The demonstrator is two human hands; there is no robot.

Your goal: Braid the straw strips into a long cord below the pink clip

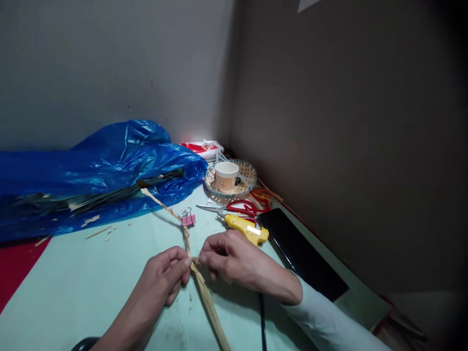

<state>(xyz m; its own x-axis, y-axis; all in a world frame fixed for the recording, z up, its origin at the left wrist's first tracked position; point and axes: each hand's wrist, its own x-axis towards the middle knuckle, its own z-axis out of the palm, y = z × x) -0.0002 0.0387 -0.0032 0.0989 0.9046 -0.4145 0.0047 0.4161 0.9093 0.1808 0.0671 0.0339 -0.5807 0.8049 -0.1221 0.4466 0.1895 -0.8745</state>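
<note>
A strip of dry, straw-coloured plant fibre (208, 302) runs from the near edge up the table, its far part twisted or braided into a thin cord (186, 240). My left hand (166, 273) pinches the cord from the left between thumb and forefinger. Just to the right, my right hand (228, 258) is closed on a short side strand of the same fibre, pulled out sideways. A pink binder clip (188, 220) grips the cord beyond my hands. Past the clip, the cord's loose end (149, 195) reaches the blue plastic.
Blue plastic sheeting (127, 146) with dark dried stalks (120, 197) lies at the back left. A yellow glue gun (244, 229), red-handled scissors (244, 207) and a black flat panel (302, 251) lie on the right. Behind them, a paper cup (225, 178) stands in a woven basket (250, 173).
</note>
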